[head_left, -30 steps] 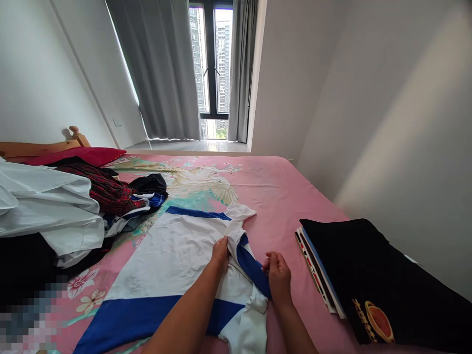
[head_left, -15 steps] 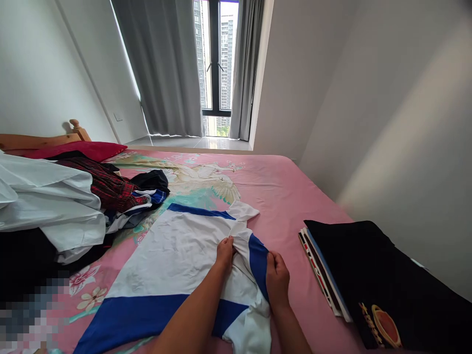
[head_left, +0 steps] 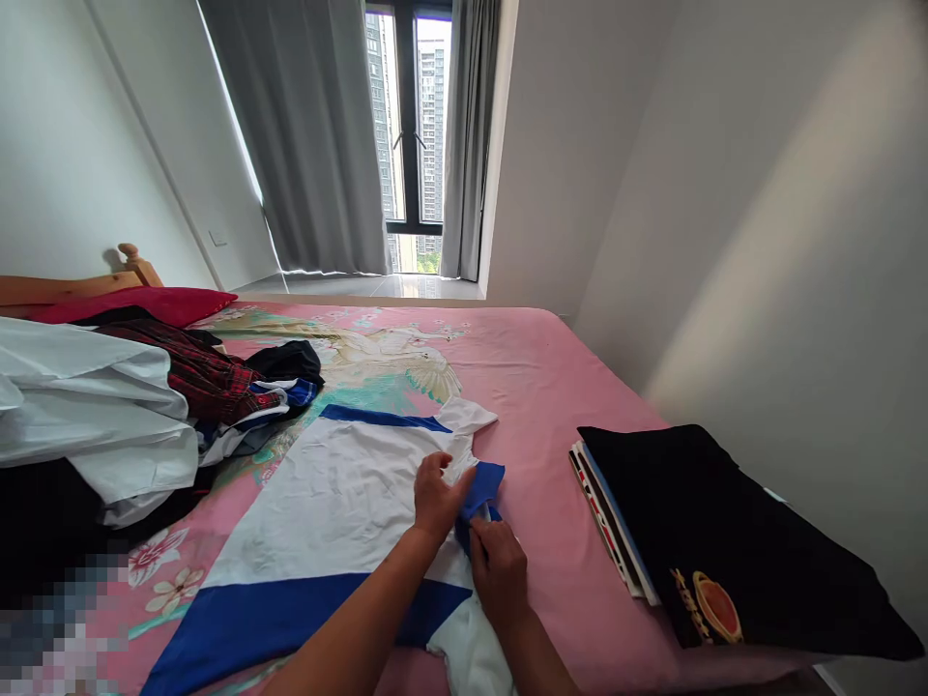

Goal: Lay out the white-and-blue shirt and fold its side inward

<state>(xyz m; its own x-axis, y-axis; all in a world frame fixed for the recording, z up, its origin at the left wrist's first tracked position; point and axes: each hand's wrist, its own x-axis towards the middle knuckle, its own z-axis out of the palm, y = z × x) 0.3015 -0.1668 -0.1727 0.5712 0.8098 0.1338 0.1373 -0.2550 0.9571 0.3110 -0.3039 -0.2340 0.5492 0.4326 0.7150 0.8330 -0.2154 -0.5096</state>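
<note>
Both your hands, left and right, pinch the shirt's blue sleeve, half folded; the body beside them lies unfolded.

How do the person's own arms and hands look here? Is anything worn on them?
Both forearms come in bare from the bottom edge of the picture: no sleeves, gloves or watch show. The left hand and the right hand show no rings or markings that I can make out. The upper arms are out of view.

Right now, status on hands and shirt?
Left hand and right hand pinch the blue sleeve. White-and-blue shirt flat on bed. Folded stack alongside, apart.
</note>
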